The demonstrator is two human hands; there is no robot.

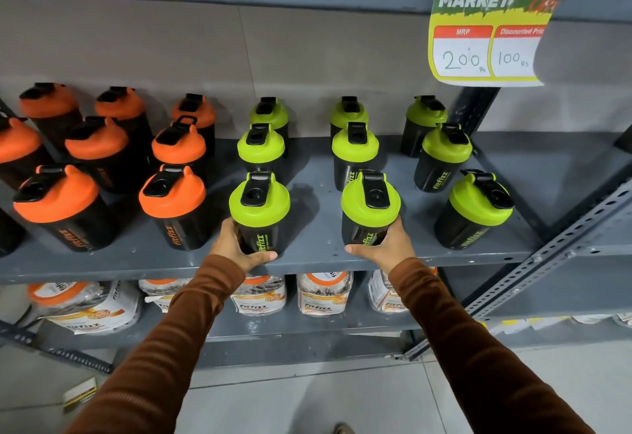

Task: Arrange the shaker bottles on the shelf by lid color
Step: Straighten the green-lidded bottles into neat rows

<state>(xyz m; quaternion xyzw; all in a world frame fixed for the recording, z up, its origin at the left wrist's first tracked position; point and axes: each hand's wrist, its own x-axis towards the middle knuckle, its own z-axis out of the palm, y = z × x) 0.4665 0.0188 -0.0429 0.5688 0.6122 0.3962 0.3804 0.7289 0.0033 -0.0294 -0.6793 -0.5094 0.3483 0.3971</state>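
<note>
Clearly the grey shelf (307, 259) is already split by lid colour: the orange-lidded shaker bottles (102, 139) stand in rows well off beyond the left hand's fingers (265, 257), while the green-lidded shaker bottles (355, 146) fill the columns behind and to the outer side of the right hand, so the sorting looks nearly finished. A price sign (489, 26) hangs from the shelf above, far past the right hand's reach, and jars (321, 293) sit on the lower shelf under both wrists. The left hand (239, 249) wraps the base of the front left green bottle (258, 214), thumb curled across its front; the right hand (383, 245) is closed the same way round the front middle green bottle (371, 211). Both bottles stand upright on the shelf's front edge, gripped low, probably so they can be slid and squared into line with the columns behind them without tipping.
</note>
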